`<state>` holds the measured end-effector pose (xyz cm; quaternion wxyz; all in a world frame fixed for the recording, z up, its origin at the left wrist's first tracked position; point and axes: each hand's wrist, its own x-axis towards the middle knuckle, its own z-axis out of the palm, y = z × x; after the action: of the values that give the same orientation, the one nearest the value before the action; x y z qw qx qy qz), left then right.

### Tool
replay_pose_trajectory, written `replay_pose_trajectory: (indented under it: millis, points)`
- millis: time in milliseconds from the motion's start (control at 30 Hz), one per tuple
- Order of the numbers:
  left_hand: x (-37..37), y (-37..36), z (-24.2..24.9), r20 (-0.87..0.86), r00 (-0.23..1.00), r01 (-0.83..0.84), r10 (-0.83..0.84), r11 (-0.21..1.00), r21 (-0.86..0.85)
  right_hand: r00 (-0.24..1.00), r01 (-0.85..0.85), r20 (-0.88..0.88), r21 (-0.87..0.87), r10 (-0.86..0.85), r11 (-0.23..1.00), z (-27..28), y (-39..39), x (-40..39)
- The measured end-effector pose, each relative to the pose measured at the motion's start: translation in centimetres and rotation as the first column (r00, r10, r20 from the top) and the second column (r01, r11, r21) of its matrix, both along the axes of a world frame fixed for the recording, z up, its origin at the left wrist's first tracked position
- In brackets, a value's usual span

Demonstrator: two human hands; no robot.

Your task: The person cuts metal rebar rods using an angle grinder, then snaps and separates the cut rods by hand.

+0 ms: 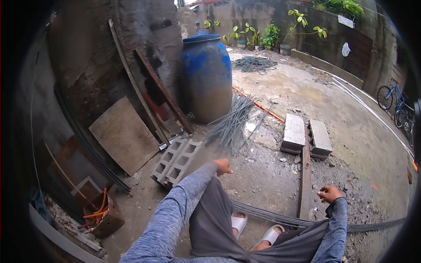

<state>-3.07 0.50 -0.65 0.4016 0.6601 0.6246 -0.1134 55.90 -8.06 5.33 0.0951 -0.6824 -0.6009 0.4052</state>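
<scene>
Long bars (263, 211) lay on the ground (258, 175) just before the feet (238, 223), board (305, 184) beyond.
Keeping the feet clear of the bars seemed wise. Left hand (222, 166) and right hand (331, 194) were curled; whether they held anything, I could not tell.

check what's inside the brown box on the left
Orange tubes stick out of the open top of the brown box; its bottom and anything lower down are hidden by its sides.
</scene>
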Motion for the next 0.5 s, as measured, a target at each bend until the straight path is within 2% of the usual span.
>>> replay_pose_trajectory:
  millis: [167,233,433,500]
  points:
    - [-0.3,0.5,-0.9,-0.003,1.000,0.023,-0.023,1.000,-0.013,1.000,0.002,0.009,-0.003,-0.002,1.000,1.1,-0.6,-0.6]
    - [-0.1,0.4,-0.2,-0.017,0.999,0.048,-0.048,0.999,-0.013,0.999,-0.032,0.036,0.019,0.031,0.999,-0.3,0.0,0.2]
    - [-0.5,-0.1,0.3,-0.009,1.000,0.022,-0.022,1.000,0.009,0.993,-0.088,0.078,0.045,0.084,0.995,0.1,0.0,0.4]
    - [-0.1,-0.9,1.3,0.063,0.997,-0.051,0.049,0.998,0.039,0.999,-0.038,0.041,0.082,0.034,0.996,0.3,0.0,0.0]
